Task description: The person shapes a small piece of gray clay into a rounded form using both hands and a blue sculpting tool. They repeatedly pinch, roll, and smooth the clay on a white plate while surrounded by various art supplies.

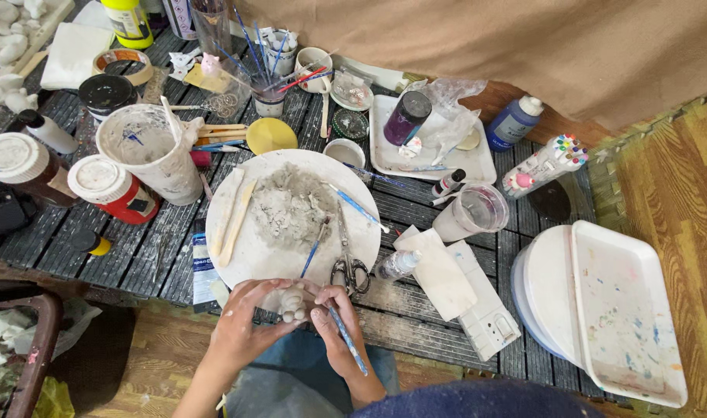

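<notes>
Both hands are busy on a little white clay figure [291, 300]

The left hand [245, 325] is curling closed around it, just off the near edge of the round white plate [245, 248], while the right hand [334, 329] is pinching a blue brush [346, 339]. Scissors [349, 267] and a grey clay lump [288, 205] are sitting on the plate, with paint jars crowding the slatted table [423, 325].

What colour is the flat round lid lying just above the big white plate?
Yellow. The round lid shows plainly in the head view, beside the clay-smeared white plate.
</notes>
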